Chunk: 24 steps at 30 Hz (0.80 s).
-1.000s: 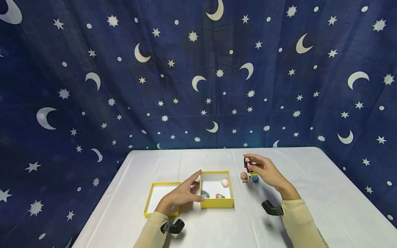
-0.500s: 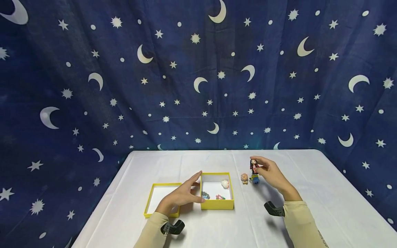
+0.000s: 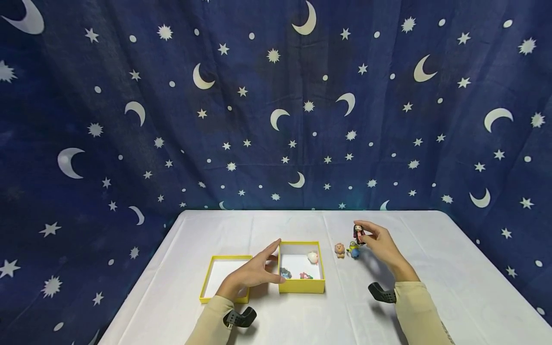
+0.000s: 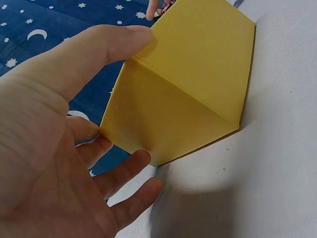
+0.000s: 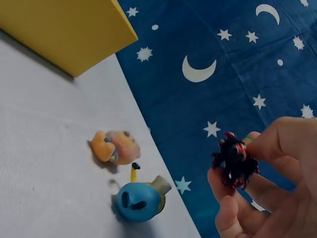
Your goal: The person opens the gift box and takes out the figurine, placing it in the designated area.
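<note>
In the head view my left hand holds the yellow box at its left side. The left wrist view shows the thumb on the front top edge and the other fingers by the left wall. My right hand pinches a small figurine with long dark hair, held up off the table. Just below it a blue-and-yellow minion figurine stands beside an orange-pink animal figurine. Inside the box are a white figurine, a red-and-green figurine and a grey-blue figurine.
A yellow-rimmed box lid lies inside up to the left of the box, partly behind the left hand. White cloth covers the table. Behind it hangs a dark blue curtain with moons and stars.
My right hand has moved right with the dark-haired figurine, from above the animal figurine past the minion. The left hand stays at the box.
</note>
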Each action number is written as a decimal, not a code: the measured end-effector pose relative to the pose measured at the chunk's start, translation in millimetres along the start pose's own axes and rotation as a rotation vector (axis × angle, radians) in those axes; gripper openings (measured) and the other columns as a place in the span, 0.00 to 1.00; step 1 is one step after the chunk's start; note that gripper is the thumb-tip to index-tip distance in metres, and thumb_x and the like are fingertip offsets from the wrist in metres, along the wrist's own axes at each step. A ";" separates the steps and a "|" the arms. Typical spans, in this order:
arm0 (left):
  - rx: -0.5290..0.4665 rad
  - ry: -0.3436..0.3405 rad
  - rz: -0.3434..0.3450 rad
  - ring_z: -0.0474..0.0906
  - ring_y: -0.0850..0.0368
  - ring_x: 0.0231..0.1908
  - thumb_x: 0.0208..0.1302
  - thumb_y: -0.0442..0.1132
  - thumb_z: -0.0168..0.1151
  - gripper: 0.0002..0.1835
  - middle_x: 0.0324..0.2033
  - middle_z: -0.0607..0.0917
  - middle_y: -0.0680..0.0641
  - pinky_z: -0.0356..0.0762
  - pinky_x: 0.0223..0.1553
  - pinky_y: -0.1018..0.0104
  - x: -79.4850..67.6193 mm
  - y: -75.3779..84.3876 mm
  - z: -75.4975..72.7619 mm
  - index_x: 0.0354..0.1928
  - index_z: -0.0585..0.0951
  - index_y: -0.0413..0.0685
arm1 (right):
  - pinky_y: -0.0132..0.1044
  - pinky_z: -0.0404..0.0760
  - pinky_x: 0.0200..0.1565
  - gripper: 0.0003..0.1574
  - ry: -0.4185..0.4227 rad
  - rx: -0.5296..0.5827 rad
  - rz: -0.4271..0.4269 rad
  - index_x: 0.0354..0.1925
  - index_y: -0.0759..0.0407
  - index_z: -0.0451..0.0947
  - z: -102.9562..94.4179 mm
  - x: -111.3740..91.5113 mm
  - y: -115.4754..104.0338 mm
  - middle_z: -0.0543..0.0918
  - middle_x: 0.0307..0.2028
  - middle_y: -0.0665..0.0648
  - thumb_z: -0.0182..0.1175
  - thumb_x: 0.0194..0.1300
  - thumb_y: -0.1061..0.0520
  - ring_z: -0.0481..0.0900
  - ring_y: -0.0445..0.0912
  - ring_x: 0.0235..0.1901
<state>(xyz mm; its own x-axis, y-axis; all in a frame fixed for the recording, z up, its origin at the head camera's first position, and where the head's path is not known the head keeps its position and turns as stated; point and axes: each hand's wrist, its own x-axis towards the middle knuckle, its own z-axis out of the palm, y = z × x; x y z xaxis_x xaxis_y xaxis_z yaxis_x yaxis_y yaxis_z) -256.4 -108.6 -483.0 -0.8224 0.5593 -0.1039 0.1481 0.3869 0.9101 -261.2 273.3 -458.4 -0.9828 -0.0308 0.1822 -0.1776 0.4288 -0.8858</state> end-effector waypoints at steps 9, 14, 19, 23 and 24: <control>0.017 0.000 0.000 0.67 0.47 0.70 0.54 0.46 0.75 0.58 0.79 0.57 0.50 0.66 0.70 0.45 0.7 0.3 1.0 0.81 0.48 0.70 | 0.31 0.80 0.40 0.30 0.047 -0.048 0.103 0.68 0.69 0.70 -0.7 -0.3 17.9 0.73 0.66 0.75 0.50 0.68 0.69 0.79 0.34 0.40; 0.017 -0.005 -0.007 0.69 0.46 0.68 0.54 0.46 0.75 0.58 0.78 0.59 0.47 0.67 0.69 0.44 1.2 -0.6 0.9 0.81 0.48 0.70 | 0.32 0.79 0.37 0.30 0.014 -0.074 0.138 0.67 0.72 0.70 -1.5 -2.2 27.8 0.75 0.63 0.76 0.52 0.66 0.70 0.81 0.40 0.45; 0.026 -0.004 0.001 0.68 0.46 0.69 0.54 0.45 0.75 0.58 0.79 0.56 0.50 0.67 0.70 0.45 0.8 0.4 0.8 0.81 0.48 0.68 | 0.31 0.78 0.37 0.30 0.000 -0.115 0.141 0.66 0.74 0.70 -3.3 -4.2 32.0 0.75 0.62 0.78 0.53 0.65 0.70 0.79 0.58 0.55; 0.024 -0.002 0.003 0.68 0.47 0.68 0.54 0.45 0.75 0.58 0.79 0.56 0.50 0.67 0.70 0.45 0.4 1.0 0.4 0.81 0.48 0.68 | 0.28 0.78 0.38 0.29 -0.016 -0.158 0.134 0.63 0.77 0.72 -3.7 -4.2 33.1 0.76 0.60 0.79 0.54 0.64 0.71 0.77 0.66 0.58; 0.024 -0.001 0.003 0.68 0.47 0.68 0.54 0.45 0.75 0.58 0.79 0.56 0.50 0.67 0.69 0.45 0.3 1.0 0.2 0.81 0.48 0.68 | 0.27 0.78 0.38 0.28 -0.020 -0.172 0.133 0.63 0.77 0.72 -3.8 -3.9 33.3 0.77 0.59 0.79 0.55 0.64 0.71 0.77 0.67 0.58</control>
<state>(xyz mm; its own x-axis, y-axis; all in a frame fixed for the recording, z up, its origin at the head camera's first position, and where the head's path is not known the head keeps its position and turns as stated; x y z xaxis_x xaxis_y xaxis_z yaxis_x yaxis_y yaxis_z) -256.4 -107.9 -482.2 -0.8213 0.5613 -0.1021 0.1636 0.4031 0.9004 -263.1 291.1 -487.0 -0.9981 0.0190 0.0582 -0.0365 0.5781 -0.8152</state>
